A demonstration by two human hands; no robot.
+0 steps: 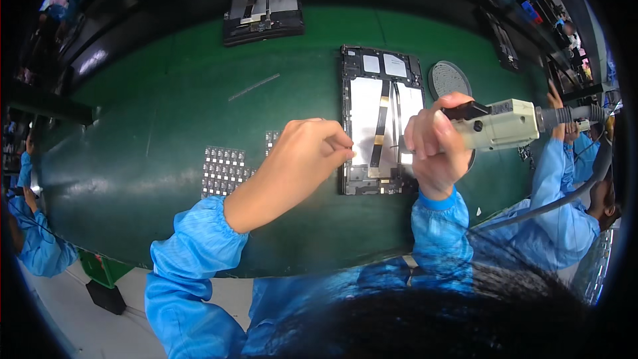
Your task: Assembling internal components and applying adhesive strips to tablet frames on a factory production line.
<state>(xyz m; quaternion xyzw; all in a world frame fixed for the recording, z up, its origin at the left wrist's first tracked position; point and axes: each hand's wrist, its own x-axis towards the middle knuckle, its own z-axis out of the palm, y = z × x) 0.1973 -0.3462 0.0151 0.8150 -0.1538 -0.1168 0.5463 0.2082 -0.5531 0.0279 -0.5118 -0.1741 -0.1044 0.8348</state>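
An opened tablet (pixel 364 113) lies on the green table, its inside facing up, with a dark ribbon cable (pixel 382 123) running down its silvery middle. My right hand (pixel 435 146) is wrapped round a pale electric screwdriver (pixel 502 125), whose tip end points left over the tablet's right side. At the tablet's left edge is my left hand (pixel 309 149), thumb and forefinger pinched together. Whatever sits between those fingertips is too small to make out. Beside and partly behind my left forearm lie sheets of small dark labels (pixel 222 166).
A round grey dish (pixel 450 80) stands right of the tablet, partly behind my right hand. A stack of opened tablets (pixel 264 6) is at the back. A thin ruler-like strip (pixel 254 87) lies left of centre. The screwdriver's cable (pixel 565 199) hangs at right, near a co-worker in blue (pixel 558 226).
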